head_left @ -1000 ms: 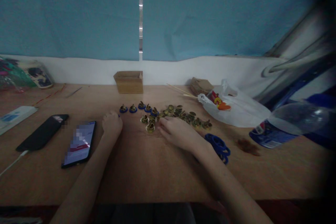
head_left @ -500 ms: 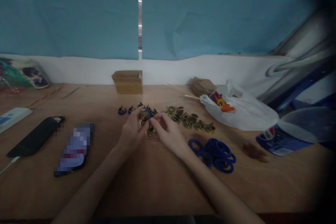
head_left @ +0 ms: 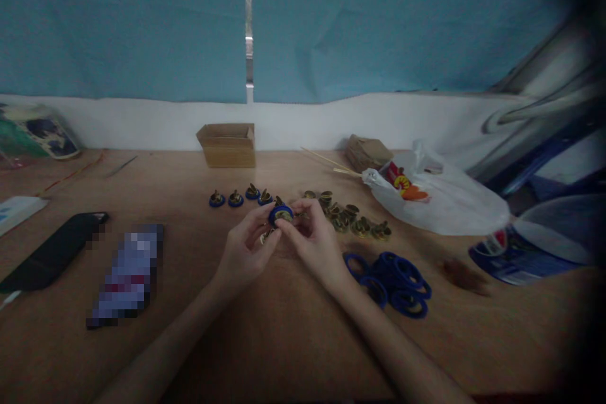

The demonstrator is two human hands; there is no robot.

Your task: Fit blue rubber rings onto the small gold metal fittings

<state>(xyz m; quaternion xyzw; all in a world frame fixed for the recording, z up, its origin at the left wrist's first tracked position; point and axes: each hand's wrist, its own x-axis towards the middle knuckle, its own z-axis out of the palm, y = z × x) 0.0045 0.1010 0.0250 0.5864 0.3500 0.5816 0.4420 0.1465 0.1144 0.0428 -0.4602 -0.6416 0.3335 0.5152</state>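
Between both hands a brass-coloured round fitting with a blue ring [head_left: 281, 215] around it is tilted up off the table. My left hand [head_left: 249, 246] is closed with its thumb and fingers on the ring's left side. My right hand [head_left: 313, 237] pinches the same piece from the right, thumb at its lower edge. Beyond the hands, several ringed brass fittings [head_left: 235, 198] stand in a row on the table. Brass fittings without rings [head_left: 362, 226] cluster to the right. Another brass piece [head_left: 265, 237] is partly hidden behind my left hand.
Loose blue rings [head_left: 402, 274] lie piled right of my right forearm. Farther right are a white plastic bag [head_left: 454, 202] and a blue tub [head_left: 516, 252]. A small cardboard box [head_left: 230, 148] stands at the back. Two phone-like objects, one a black slab [head_left: 54, 252], lie left.
Both hands have moved slightly to the right. The blue-ringed fitting now shows clearly between the fingers, where a brass piece was mostly covered before. The view has shifted a little.
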